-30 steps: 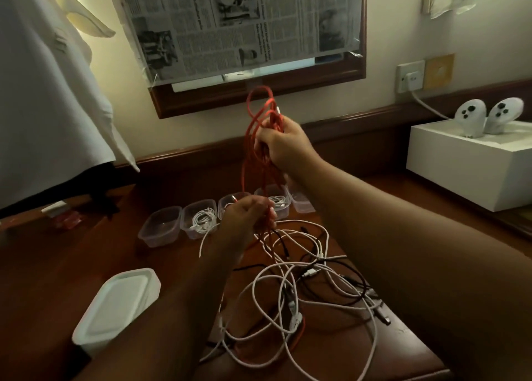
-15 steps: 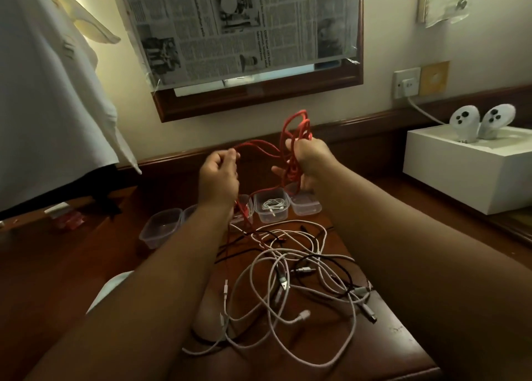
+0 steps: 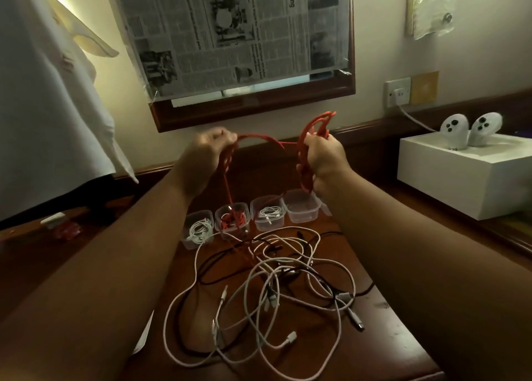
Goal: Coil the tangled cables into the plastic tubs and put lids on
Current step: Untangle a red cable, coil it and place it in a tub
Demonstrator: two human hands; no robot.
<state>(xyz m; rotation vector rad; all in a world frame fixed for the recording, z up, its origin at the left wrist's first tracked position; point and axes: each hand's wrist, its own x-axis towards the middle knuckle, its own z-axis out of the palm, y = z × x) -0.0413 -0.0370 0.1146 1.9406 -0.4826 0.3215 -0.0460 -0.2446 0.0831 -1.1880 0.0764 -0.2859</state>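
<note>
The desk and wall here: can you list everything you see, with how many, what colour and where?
red cable: one, red, stretched between both hands, trailing down
tubs: four in view, clear, in a row behind the tangle; two hold white coils, one something red, the right one looks empty
loose cables: several, white and black, tangled on the desk
desk: one, dark brown
white box: one, right
controllers: two, white, on the box
newspaper: one, over the wall frame
wall socket: one, white
cloth: white, hanging left
left hand: grips the red cable
right hand: grips its loops
</note>
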